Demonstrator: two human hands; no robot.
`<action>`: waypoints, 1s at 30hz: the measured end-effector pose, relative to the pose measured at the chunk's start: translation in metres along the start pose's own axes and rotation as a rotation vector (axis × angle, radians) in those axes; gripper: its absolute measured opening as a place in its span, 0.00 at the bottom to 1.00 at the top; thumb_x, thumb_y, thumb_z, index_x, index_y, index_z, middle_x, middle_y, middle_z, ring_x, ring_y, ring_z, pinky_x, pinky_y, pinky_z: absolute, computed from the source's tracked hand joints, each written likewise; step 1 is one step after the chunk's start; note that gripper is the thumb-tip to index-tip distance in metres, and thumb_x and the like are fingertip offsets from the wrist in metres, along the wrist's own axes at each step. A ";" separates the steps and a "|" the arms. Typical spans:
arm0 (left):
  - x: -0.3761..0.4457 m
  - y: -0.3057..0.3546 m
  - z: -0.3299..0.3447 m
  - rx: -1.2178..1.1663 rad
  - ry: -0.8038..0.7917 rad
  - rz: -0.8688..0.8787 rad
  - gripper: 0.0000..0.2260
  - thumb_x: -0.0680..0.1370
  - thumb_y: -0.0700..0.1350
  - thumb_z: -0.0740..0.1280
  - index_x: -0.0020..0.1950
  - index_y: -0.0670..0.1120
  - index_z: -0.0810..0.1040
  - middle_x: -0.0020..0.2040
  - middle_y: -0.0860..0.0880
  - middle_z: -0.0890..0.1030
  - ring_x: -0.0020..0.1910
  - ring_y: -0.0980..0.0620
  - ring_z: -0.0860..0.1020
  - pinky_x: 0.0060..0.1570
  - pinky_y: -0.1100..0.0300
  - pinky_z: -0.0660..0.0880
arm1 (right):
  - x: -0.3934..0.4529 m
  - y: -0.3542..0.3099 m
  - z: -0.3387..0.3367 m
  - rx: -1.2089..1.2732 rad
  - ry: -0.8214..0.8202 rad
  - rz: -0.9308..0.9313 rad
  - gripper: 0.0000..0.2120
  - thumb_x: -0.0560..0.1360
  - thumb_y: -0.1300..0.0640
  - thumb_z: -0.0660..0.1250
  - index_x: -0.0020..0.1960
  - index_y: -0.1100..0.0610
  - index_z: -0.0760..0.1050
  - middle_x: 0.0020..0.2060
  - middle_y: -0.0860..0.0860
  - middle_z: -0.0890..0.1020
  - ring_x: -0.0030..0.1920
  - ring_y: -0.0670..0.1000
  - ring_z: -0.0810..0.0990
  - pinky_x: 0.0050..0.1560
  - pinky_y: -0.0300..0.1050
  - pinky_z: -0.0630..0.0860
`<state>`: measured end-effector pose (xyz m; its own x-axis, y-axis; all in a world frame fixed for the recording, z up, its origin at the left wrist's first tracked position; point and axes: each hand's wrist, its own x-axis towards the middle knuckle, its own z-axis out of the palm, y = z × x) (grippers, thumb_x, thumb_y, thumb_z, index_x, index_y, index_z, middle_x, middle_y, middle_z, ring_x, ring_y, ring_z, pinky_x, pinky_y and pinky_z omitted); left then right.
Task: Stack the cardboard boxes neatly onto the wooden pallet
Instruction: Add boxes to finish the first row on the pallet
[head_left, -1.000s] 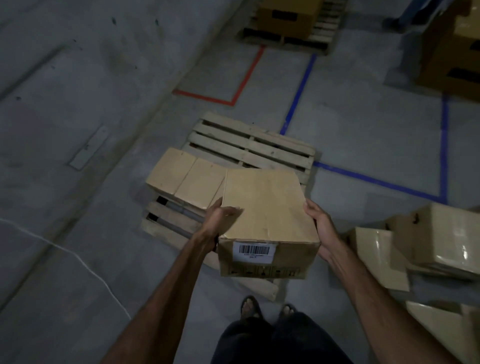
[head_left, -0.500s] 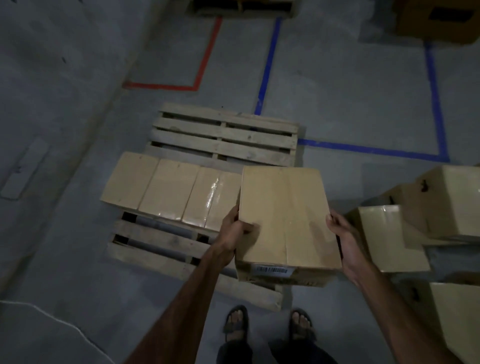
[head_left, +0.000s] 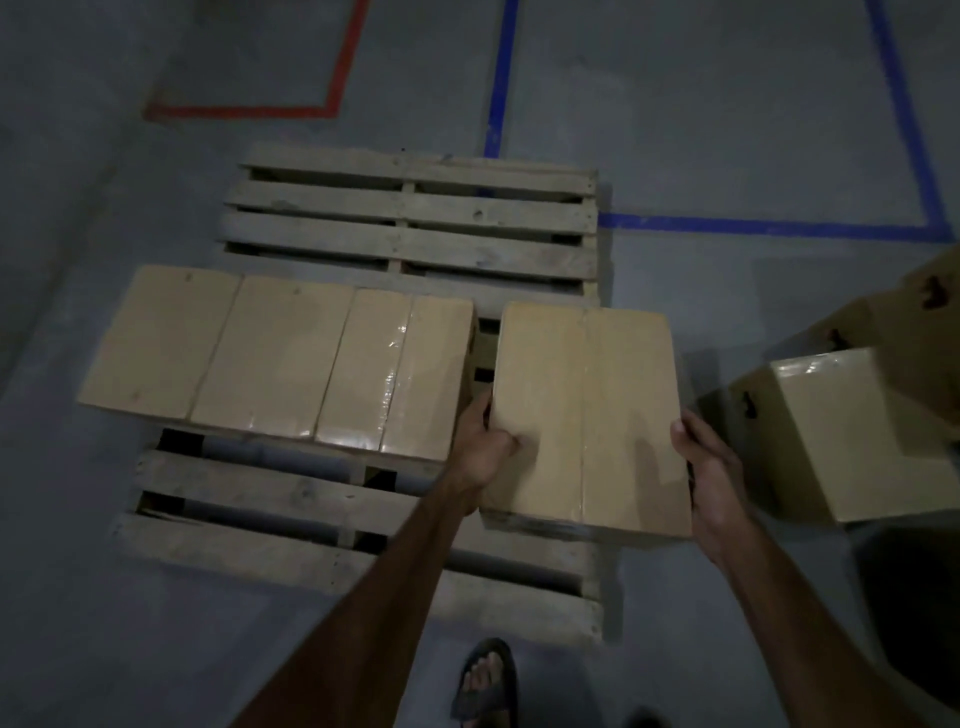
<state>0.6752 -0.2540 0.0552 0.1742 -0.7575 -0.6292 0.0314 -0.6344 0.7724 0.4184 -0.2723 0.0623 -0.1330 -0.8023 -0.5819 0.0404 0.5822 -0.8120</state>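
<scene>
We had our left hand (head_left: 480, 449) curled round the left edge of a cardboard box (head_left: 587, 415), thumb on its top, while our right hand (head_left: 711, 467) clasped the right edge, thumb at the upper corner. The hands were apart, one on each side, both gripping the box. It sat right of centre in the frame, over the right side of the wooden pallet (head_left: 410, 223); in the dim light we could not tell whether it was resting on the slats or just above them. Just left of it, with a narrow gap between, two more boxes (head_left: 275, 358) lay side by side on the pallet. The far slats, toward the top of the frame, were bare. At the right edge, other boxes (head_left: 862, 431) sat on the grey floor (head_left: 727, 130). A red tape line (head_left: 337, 62) and blue tape lines (head_left: 769, 224) ran across the upper frame. A sandalled foot (head_left: 485, 680) showed at the bottom.
</scene>
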 end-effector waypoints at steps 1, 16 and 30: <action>0.013 -0.006 -0.001 0.012 0.009 0.027 0.31 0.76 0.30 0.70 0.76 0.51 0.71 0.64 0.51 0.79 0.64 0.49 0.77 0.61 0.51 0.78 | 0.014 0.011 0.004 -0.003 -0.010 -0.015 0.10 0.83 0.50 0.66 0.62 0.45 0.82 0.57 0.46 0.86 0.62 0.58 0.81 0.64 0.66 0.77; 0.161 -0.099 0.006 0.659 0.135 0.179 0.42 0.81 0.38 0.67 0.85 0.45 0.42 0.78 0.42 0.65 0.69 0.44 0.73 0.65 0.49 0.76 | 0.166 0.132 0.050 0.104 -0.077 -0.193 0.16 0.81 0.52 0.69 0.68 0.51 0.80 0.62 0.50 0.85 0.67 0.58 0.80 0.72 0.66 0.72; 0.168 -0.133 -0.010 1.403 0.041 0.776 0.29 0.86 0.57 0.54 0.83 0.42 0.58 0.83 0.38 0.55 0.83 0.39 0.52 0.81 0.41 0.54 | 0.182 0.163 0.055 -0.036 -0.113 -0.374 0.20 0.85 0.58 0.63 0.76 0.51 0.72 0.66 0.46 0.81 0.66 0.48 0.79 0.72 0.51 0.73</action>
<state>0.7106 -0.2955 -0.1527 -0.2571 -0.9588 -0.1210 -0.9543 0.2322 0.1879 0.4550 -0.3309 -0.1781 -0.0222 -0.9683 -0.2490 -0.0252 0.2495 -0.9680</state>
